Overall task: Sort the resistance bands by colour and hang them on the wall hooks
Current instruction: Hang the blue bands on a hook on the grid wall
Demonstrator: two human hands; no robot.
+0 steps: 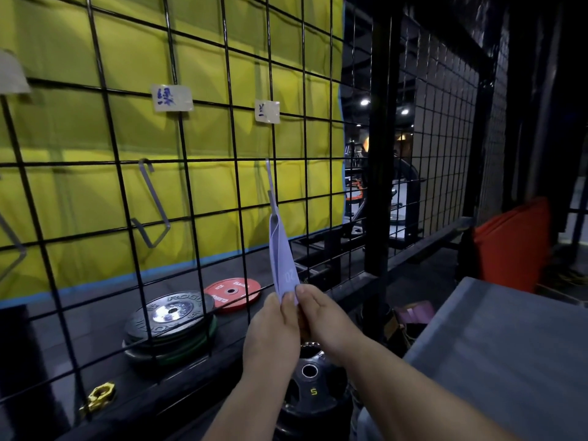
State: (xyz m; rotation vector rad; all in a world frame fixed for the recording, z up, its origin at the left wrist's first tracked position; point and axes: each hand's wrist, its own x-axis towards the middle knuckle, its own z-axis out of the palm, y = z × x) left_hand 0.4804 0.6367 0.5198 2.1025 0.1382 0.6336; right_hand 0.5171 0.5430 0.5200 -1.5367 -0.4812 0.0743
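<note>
L hand (273, 332) & R hand (323, 316) both pinch lower end of lilac band (282, 256); I see its top looped over hook (270, 176) on wire grid (185, 160), long axis near-vertical, bottom slanting right.

The lower end of the lilac band (283, 262) vanishes between the pinching left hand (270, 332) and right hand (324, 319), so its loop there goes unseen. A paper label (12, 74) at the left edge is cropped and its writing is out of view; the wire hook (21, 249) below it is cut off too. The second label (267, 111), above the band, is too smeared to read. Forearms cover much of a black plate (310, 386) marked 5. The grey table (509, 361) runs off the right edge.
</note>
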